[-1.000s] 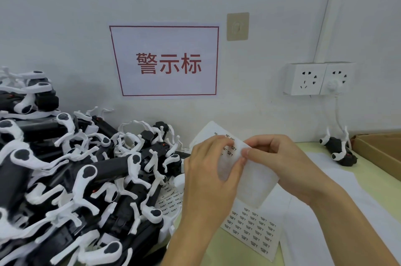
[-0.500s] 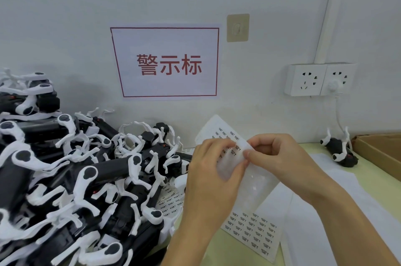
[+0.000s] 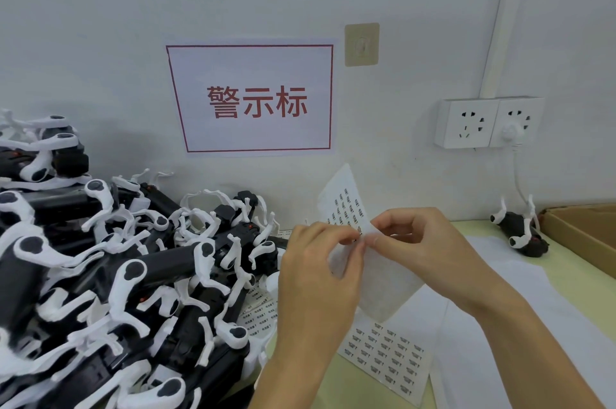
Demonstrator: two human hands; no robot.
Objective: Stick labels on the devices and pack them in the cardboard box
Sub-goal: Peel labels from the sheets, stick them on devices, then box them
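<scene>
Both hands have crept closer at the sheet's fold since earlier. Unlabelled devices [image 3: 126, 275] lie heaped at left. Left hand [image 3: 316, 278] and right hand [image 3: 423, 248] pinch the label sheet [image 3: 373, 268] with curled fingers, seemingly peeling a label. Next: stick it on a device; the cardboard box [image 3: 580, 228] waits far right.

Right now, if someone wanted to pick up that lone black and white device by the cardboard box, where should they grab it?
Probably by the dark body of the lone device, coming from above and from the left, the open table side. It lies on the table with thin white arms sticking up, which look awkward to grip, and the cardboard box wall stands close on its right.
</scene>
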